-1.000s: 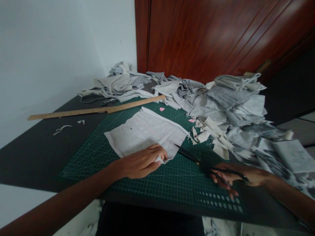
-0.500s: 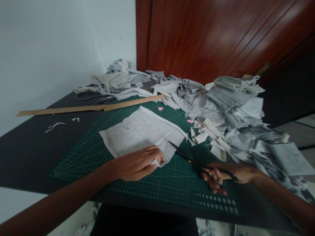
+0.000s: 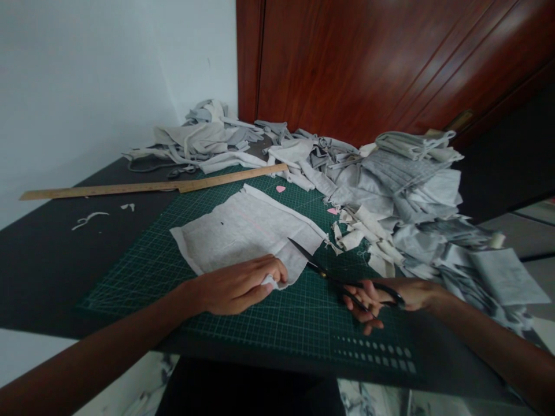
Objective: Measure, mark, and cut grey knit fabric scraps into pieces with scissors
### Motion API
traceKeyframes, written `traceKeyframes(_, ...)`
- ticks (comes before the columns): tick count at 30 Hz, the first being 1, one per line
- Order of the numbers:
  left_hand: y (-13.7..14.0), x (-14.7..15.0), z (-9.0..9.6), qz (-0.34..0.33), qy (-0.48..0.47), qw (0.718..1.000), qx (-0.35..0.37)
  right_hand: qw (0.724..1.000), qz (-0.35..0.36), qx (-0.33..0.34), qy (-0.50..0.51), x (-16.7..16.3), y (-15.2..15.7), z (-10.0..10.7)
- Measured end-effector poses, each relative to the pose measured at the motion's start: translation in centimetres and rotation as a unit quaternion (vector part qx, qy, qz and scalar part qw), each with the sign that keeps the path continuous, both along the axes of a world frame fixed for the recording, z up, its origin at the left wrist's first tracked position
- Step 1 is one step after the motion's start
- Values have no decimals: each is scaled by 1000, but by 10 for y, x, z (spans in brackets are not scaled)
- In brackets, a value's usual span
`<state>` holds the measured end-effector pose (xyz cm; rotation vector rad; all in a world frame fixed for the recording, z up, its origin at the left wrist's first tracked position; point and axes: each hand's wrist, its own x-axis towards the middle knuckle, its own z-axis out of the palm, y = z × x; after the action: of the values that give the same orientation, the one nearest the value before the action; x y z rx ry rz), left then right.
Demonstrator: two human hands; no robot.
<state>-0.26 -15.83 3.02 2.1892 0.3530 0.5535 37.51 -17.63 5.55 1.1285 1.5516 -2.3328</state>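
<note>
A light grey piece of fabric (image 3: 238, 228) lies on the green cutting mat (image 3: 251, 329), with a folded strip along its far right edge. My left hand (image 3: 247, 284) is closed on the fabric's near edge, and a crumpled bit of it shows between thumb and fingers. In my right hand (image 3: 368, 301) is a pair of black scissors (image 3: 323, 274), the fingers through its handles. The long blades point up and left, over the right part of the fabric. One blade lies across the cloth; the other is largely hidden.
Two wooden rulers (image 3: 99, 189) lie end to end behind the fabric. Heaped grey cloth scraps (image 3: 208, 138) and a large pile of fabric pieces (image 3: 411, 185) line the back and right. Two small pink chalk-like pieces (image 3: 281, 189) rest on the mat. Thin white offcuts (image 3: 90, 219) lie left.
My right hand and the scissors have moved left and slightly up, bringing the blades further over the fabric. The scissor handles have come closer together. My left hand keeps its grip.
</note>
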Motion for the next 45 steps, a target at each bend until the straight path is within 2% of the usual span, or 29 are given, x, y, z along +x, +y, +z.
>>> traceKeyframes(9, -1, 2, 1, 3, 17, 999, 33, 998, -44, -30, 35, -1, 0, -6)
traceKeyframes(18, -1, 1, 0, 4, 12, 997, 77, 999, -42, 10, -23, -7, 0, 2)
traceKeyframes(22, -7, 8, 0, 6, 14, 984, 180, 999, -37, 25, -30, -10, -2, 4)
traceKeyframes(26, -23, 36, 1, 14, 45, 942, 331, 997, -42, 49, -51, -10, -4, 2)
traceKeyframes(30, -30, 79, 3, 78, 13, 945, 316, 995, -48, 65, -62, -8, -5, -1)
traceKeyframes(35, -16, 124, -2, 135, -31, 954, 267, 995, -41, 66, -66, -11, -5, -2)
traceKeyframes(39, -9, 137, -13, 103, -22, 961, 254, 993, -61, 79, -56, -14, -6, -3)
traceKeyframes(42, -8, 138, -19, 71, -5, 961, 268, 994, -76, 63, -46, -13, -6, -7)
traceKeyframes(45, -6, 137, -23, 77, 12, 951, 298, 995, -77, 51, -42, -10, -6, -10)
